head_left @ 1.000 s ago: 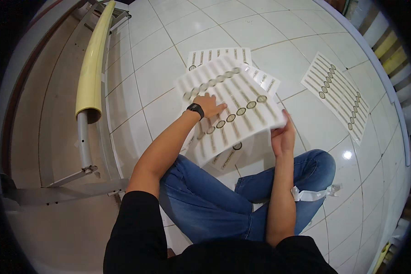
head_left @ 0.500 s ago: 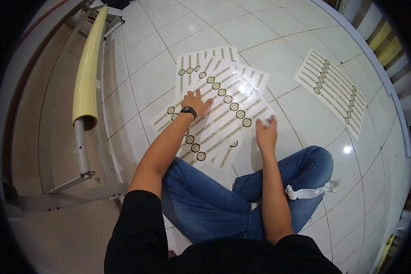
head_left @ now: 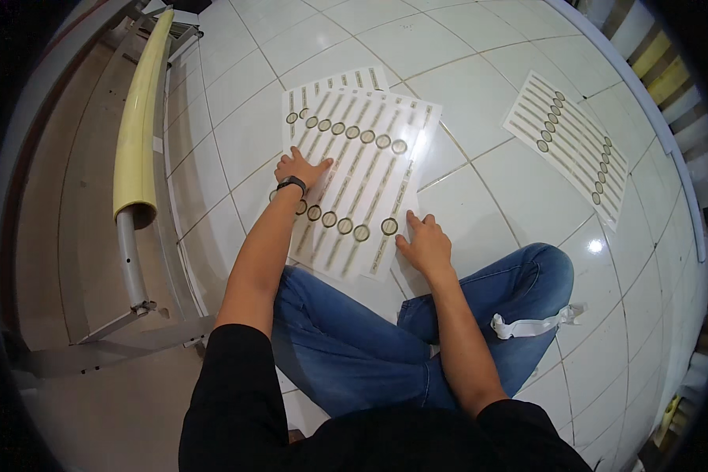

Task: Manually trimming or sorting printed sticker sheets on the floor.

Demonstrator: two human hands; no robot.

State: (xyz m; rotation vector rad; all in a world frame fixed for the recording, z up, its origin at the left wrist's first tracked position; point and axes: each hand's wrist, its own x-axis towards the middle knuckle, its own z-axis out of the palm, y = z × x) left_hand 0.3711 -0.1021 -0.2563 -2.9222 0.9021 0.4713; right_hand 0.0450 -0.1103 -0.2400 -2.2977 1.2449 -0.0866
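Note:
Several white label sheets [head_left: 381, 185] lie overlapped on the tiled floor in front of my crossed legs. Printed strips and rows of dark-ringed circles cover them. My left hand [head_left: 300, 169], with a dark band on its wrist, rests on the left side of the top sheet, fingers spread. At the lower right edge of the same sheet is my right hand [head_left: 427, 245], its fingers apart and the fingertips at the paper. Neither hand grips anything. Parts of the lower sheets are hidden under the top one.
A separate label sheet [head_left: 566, 145] lies on the floor at the right. White crumpled strip material [head_left: 533, 324] rests on my right leg. To the left stands a metal frame with a yellow tube [head_left: 143, 118]. Rolls [head_left: 665, 67] line the far right edge.
The top sheet has turned counterclockwise, now lying more in line with the sheets beneath. My right hand has come left and down to its edge. My left hand has shifted slightly left.

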